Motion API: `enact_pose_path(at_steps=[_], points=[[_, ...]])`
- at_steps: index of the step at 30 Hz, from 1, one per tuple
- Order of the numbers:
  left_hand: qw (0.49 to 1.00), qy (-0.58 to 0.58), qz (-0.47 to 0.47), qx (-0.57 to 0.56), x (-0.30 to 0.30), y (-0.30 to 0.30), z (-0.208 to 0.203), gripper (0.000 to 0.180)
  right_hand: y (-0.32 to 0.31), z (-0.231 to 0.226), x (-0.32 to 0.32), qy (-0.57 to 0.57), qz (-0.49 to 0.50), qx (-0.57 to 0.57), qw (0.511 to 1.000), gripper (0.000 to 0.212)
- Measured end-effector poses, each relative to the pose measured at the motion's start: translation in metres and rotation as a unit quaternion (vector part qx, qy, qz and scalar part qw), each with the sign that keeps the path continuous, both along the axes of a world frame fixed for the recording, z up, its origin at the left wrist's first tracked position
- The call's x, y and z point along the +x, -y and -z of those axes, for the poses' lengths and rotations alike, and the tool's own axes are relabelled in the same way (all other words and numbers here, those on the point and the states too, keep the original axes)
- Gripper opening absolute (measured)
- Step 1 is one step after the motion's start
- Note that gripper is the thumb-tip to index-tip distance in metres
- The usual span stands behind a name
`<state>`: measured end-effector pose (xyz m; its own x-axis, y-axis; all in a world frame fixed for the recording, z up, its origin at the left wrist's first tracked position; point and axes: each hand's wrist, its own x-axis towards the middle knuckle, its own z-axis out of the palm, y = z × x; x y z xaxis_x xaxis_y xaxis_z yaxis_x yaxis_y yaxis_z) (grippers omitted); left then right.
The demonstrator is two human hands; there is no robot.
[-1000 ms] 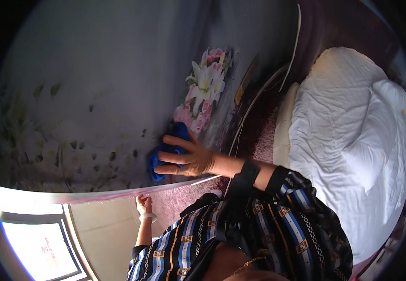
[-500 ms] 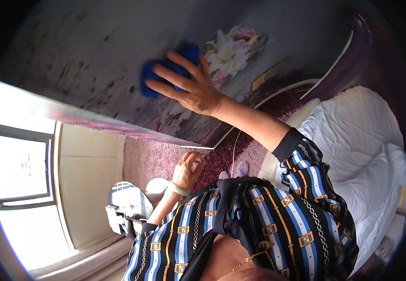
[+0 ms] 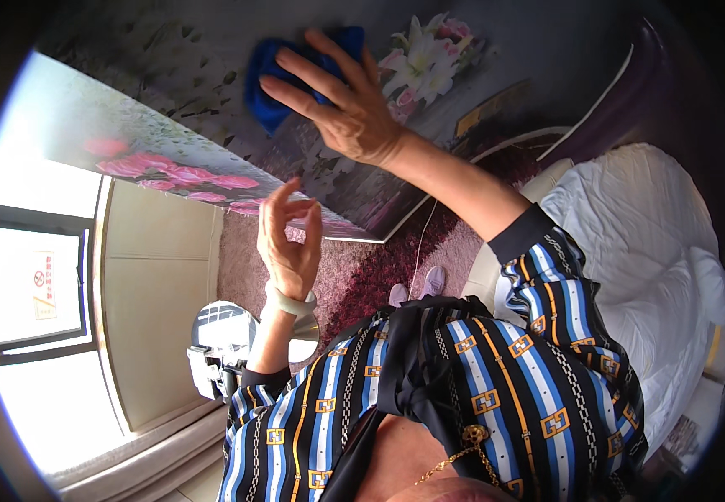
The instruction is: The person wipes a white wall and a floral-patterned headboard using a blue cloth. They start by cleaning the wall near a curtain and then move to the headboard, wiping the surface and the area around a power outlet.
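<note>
My right hand (image 3: pixel 350 105) is spread over a blue cloth (image 3: pixel 274 92) and presses it against a dark, flower-printed panel (image 3: pixel 237 138). Part of the cloth lies hidden beneath the palm and fingers. White lilies and pink roses are printed just to the right of this hand. My left hand (image 3: pixel 289 243), with a pale bangle at the wrist, is raised near the panel's lower edge. Its fingers are loosely bent and apart from the thumb, and nothing shows between them. Whether its fingertips touch the panel I cannot tell.
A bright window (image 3: pixel 36 276) is at the left, beside a cream wall panel (image 3: pixel 161 284). A round mirror-like object (image 3: pixel 224 328) stands at lower left. White bedding (image 3: pixel 630 243) lies at the right. A thin white cord (image 3: pixel 423 247) crosses the pink and dark red carpet (image 3: pixel 354 293) near my shoes.
My left hand has risen from below the panel to its lower edge. My right hand and the cloth sit slightly higher in view, and more of the panel's pink-flowered side shows.
</note>
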<state>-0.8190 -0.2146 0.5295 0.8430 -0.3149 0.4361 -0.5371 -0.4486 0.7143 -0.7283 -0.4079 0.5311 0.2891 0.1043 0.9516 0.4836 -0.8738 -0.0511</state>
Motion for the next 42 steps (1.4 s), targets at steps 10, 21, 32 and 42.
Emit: enact_pose_path(at_steps=[10, 21, 32, 42], points=[[0.987, 0.162, 0.007, 0.008, 0.019, 0.037, 0.037, 0.054, -0.017, 0.108, -0.042, -0.118, -0.046, -0.008, 0.992, 0.054], [0.896, 0.359, -0.234, 0.113, 0.031, 0.074, -0.032, 0.069, 0.014, -0.015, -0.009, 0.065, -0.168, 0.011, 0.984, 0.045], [0.879, 0.318, -0.274, 0.224, -0.043, -0.058, -0.008, 0.035, -0.078, 0.006, -0.046, 0.056, -0.353, -0.176, 0.917, 0.051], [0.860, 0.330, -0.332, 0.201, -0.047, -0.066, -0.003, 0.029, -0.066, 0.004, -0.052, 0.144, -0.303, -0.201, 0.920, 0.027]])
